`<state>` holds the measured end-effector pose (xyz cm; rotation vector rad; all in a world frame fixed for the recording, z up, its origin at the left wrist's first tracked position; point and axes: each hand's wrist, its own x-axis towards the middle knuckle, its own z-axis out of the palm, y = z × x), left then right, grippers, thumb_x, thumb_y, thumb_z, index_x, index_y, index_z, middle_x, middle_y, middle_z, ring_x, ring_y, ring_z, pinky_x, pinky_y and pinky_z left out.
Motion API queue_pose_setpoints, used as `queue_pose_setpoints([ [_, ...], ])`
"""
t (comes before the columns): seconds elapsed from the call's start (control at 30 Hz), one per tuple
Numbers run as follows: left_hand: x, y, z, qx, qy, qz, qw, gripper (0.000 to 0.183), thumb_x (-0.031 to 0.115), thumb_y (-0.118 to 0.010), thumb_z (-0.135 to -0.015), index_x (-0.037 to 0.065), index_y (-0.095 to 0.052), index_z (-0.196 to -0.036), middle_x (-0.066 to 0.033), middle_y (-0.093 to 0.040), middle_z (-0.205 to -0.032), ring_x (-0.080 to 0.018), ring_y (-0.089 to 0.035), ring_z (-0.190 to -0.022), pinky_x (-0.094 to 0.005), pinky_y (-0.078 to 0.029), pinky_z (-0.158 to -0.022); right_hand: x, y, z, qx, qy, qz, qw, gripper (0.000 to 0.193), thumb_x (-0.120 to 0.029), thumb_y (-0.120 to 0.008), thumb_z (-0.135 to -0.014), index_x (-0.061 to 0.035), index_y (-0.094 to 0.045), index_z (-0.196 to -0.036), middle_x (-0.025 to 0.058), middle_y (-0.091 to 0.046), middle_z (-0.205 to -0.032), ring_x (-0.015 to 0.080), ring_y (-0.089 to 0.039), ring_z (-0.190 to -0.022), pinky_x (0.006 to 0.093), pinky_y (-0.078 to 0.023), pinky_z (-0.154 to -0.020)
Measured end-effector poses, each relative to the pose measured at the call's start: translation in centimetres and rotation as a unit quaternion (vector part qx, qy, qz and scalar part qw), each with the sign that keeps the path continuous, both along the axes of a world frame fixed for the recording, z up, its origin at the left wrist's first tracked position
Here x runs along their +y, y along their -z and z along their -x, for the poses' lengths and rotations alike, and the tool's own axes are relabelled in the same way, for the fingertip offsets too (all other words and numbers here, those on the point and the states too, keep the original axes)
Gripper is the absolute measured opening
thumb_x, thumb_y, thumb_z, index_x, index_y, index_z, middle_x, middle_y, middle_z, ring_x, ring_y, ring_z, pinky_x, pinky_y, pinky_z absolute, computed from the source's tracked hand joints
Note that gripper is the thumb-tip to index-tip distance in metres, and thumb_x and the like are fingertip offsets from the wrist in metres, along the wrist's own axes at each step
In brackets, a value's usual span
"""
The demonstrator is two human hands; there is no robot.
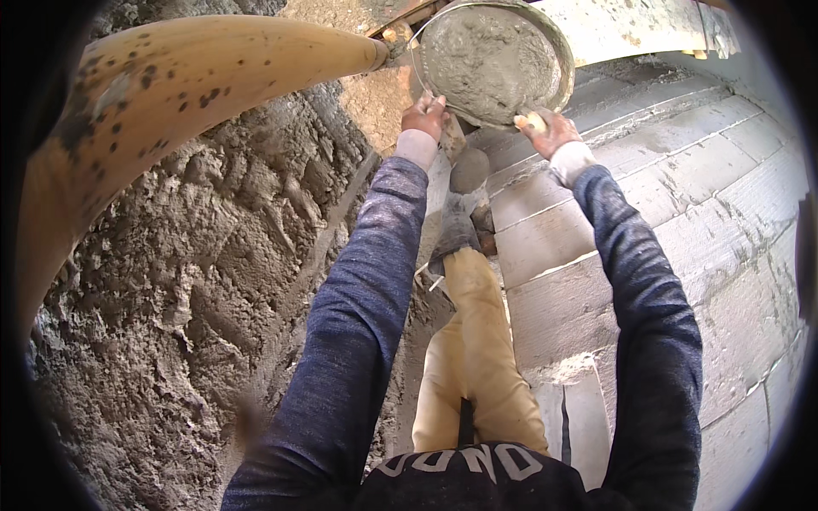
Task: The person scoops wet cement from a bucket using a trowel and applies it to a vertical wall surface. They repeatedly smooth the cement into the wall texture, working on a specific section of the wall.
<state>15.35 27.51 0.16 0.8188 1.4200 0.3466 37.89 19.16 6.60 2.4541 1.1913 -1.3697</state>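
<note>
At the top centre, a round bucket [567, 85] is filled nearly to its rim with wet grey mortar [494, 60]. A thin wire handle [414, 61] loops down along the bucket's left side. My left hand [423, 117] is closed at the near left edge of the bucket, by the lower end of the wire. On the near right side my right hand [550, 133] grips the rim, its fingertips smeared with mortar. The undersides of both hands and the bucket's base are hidden.
A thick yellowish pole [213, 72] crosses the upper left. Rough wet mortar [196, 264] spreads below it. A pale block wall [673, 204] stands on the right, with a plank [630, 30] above. My mortar-covered shoe [469, 170] is below the bucket.
</note>
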Motion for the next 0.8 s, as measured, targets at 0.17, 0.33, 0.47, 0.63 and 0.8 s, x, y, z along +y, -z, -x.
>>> queue_pose_setpoints([
  [0.17,-5.0,-4.0,1.4,0.058,0.009,-0.003,0.998,0.056,0.024,-0.055,-0.092,-0.003,-0.037,-0.137,-0.0099,-0.064,-0.101,-0.0128,-0.059,-0.083,-0.0236,-0.046,-0.077,-1.4,-5.7,-2.4,-0.024,-0.028,-0.067,0.997,0.055,-0.053,-0.059,-0.081,-0.0067,-0.058,-0.112,0.0200,-0.065,-0.100,0.0378,-0.060,-0.098,0.0425,-0.047,-0.084],
  [0.33,-18.3,-0.8,10.3,0.095,0.052,-0.091,0.990,0.052,0.034,-0.053,-0.089,0.006,-0.047,-0.133,-0.0167,-0.067,-0.096,-0.0231,-0.064,-0.086,-0.0326,-0.049,-0.077,-2.8,-5.1,-2.4,-0.081,-0.012,-0.084,0.993,0.046,-0.043,-0.064,-0.078,-0.0076,-0.061,-0.107,0.0183,-0.065,-0.099,0.0377,-0.061,-0.095,0.0428,-0.048,-0.083],
  [0.47,-26.7,-6.6,15.4,0.108,-0.045,0.027,0.993,0.049,0.033,-0.055,-0.088,0.007,-0.051,-0.130,-0.0149,-0.067,-0.092,-0.0190,-0.064,-0.077,-0.0328,-0.050,-0.073,-3.6,-5.1,-0.2,-0.120,0.005,-0.005,0.993,0.044,-0.040,-0.068,-0.076,-0.0067,-0.063,-0.104,0.0198,-0.064,-0.101,0.0370,-0.060,-0.099,0.0428,-0.047,-0.086],
  [0.63,-32.2,-14.5,21.1,0.160,-0.101,0.083,0.978,0.042,0.021,-0.058,-0.089,-0.001,-0.053,-0.125,-0.0109,-0.062,-0.109,-0.0154,-0.061,-0.092,-0.0259,-0.050,-0.080,-5.2,-4.8,3.7,-0.060,0.074,-0.044,0.994,0.051,-0.045,-0.071,-0.074,-0.0042,-0.064,-0.103,0.0177,-0.066,-0.099,0.0347,-0.062,-0.095,0.0411,-0.048,-0.081],
  [0.8,-40.8,-16.5,24.8,0.330,-0.010,0.025,0.944,0.041,0.031,-0.056,-0.086,0.009,-0.058,-0.121,-0.0180,-0.066,-0.102,-0.0301,-0.064,-0.092,-0.0382,-0.049,-0.082,-8.0,-3.5,9.9,0.012,-0.001,-0.212,0.977,0.041,-0.031,-0.075,-0.073,0.0001,-0.063,-0.097,0.0122,-0.066,-0.080,0.0229,-0.061,-0.071,0.0357,-0.047,-0.066],
])
